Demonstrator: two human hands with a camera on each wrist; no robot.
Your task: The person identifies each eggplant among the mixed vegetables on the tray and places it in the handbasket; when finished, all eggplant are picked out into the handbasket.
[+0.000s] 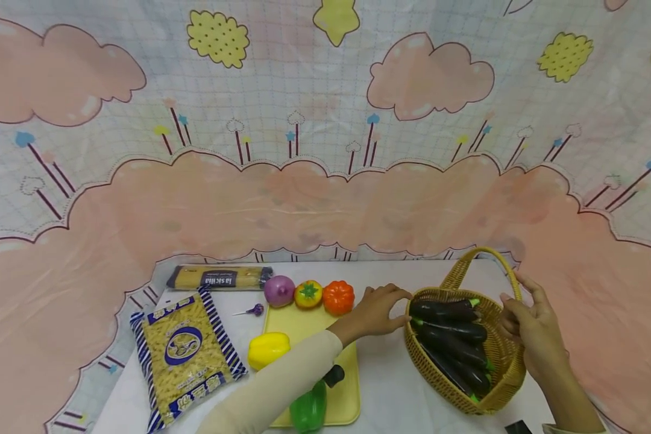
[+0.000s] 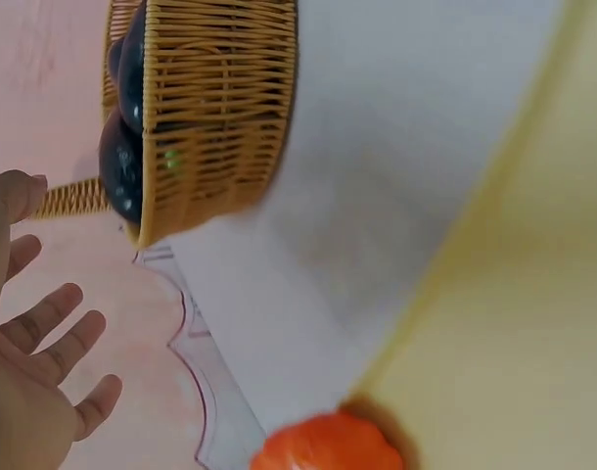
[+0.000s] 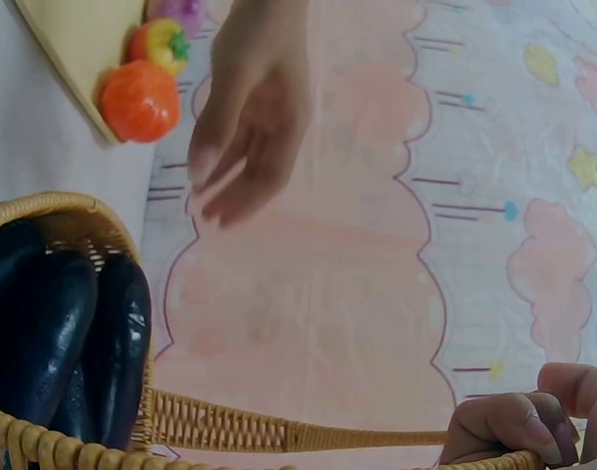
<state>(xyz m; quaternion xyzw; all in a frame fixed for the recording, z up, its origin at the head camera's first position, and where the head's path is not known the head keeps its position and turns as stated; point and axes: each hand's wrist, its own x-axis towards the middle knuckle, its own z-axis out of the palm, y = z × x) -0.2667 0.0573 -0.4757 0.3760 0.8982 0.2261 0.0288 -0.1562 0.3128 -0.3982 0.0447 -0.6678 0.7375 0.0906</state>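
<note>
A heart-shaped wicker basket stands on the right of the table with several dark eggplants lying in it. The right hand grips the basket's arched handle on its right side, fingers curled over it. Close to the basket's left rim is the left hand, its arm reaching across the yellow tray. In the left wrist view, the fingers of the left hand are spread and hold nothing.
On the yellow tray or along its edges lie an orange pumpkin, a tomato-like vegetable, a purple onion, a yellow pepper and a green pepper. Pasta packs, spaghetti and a lollipop lie left.
</note>
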